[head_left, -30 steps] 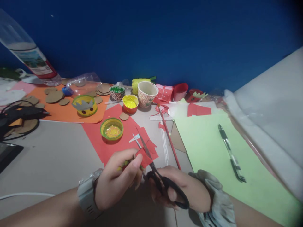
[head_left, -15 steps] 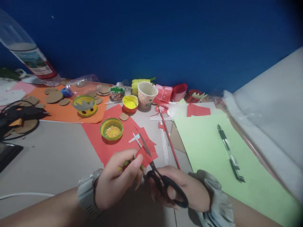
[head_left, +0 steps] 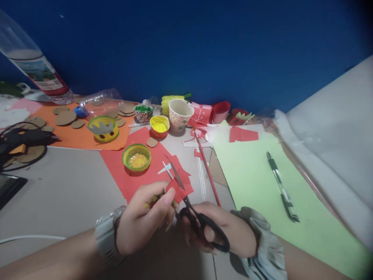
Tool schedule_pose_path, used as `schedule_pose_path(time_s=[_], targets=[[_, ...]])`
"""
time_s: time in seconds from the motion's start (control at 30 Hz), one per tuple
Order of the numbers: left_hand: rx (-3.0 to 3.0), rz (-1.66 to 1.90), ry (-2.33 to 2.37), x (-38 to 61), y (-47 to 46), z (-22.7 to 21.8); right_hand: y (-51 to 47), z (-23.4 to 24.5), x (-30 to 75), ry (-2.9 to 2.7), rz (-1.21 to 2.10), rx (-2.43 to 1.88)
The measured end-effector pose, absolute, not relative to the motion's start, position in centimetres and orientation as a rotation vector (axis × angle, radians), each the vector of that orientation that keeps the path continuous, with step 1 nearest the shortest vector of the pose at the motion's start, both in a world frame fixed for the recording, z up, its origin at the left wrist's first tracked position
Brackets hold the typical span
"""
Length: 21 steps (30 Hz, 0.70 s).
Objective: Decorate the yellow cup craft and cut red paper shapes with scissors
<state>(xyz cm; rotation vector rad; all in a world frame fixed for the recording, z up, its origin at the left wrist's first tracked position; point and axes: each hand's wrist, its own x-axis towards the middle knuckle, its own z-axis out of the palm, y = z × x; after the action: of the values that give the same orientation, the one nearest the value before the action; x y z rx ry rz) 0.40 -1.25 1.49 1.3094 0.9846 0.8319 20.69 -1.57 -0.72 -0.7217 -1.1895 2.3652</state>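
Observation:
Between thumb and fingers, my left hand (head_left: 148,219) pinches a small piece of red paper (head_left: 175,189). Something yellow-green shows inside its curled fingers, mostly hidden. My right hand (head_left: 227,227) has its fingers through the black handles of a pair of scissors (head_left: 190,208). The blades are slightly apart, with the red piece between or against them; exactly how they meet it is hard to see. Beneath the blades lie red paper scraps (head_left: 182,171) on a larger red sheet (head_left: 116,171). A green-and-yellow bowl (head_left: 136,157) stands on that sheet, beyond my left hand.
Light green paper (head_left: 250,175) with a pen (head_left: 281,186) lies at right. A red stick (head_left: 208,171) slants beside the scissors. Further back are a patterned paper cup (head_left: 180,115), a yellow paint cup (head_left: 159,126), a crowned yellow ring (head_left: 103,129) and a tilted bottle (head_left: 37,62).
The whole view has shifted very slightly. Both hands, the red piece and the scissors keep almost the same positions relative to one another.

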Motion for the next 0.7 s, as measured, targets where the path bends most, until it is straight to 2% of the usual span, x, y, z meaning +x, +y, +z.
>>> schedule_pose_path(time_s=[0.7], targets=[[1.311, 0.814, 0.966, 0.47, -1.12, 1.69, -1.4, -0.04, 20.5, -1.266, 2.319, -0.748]])
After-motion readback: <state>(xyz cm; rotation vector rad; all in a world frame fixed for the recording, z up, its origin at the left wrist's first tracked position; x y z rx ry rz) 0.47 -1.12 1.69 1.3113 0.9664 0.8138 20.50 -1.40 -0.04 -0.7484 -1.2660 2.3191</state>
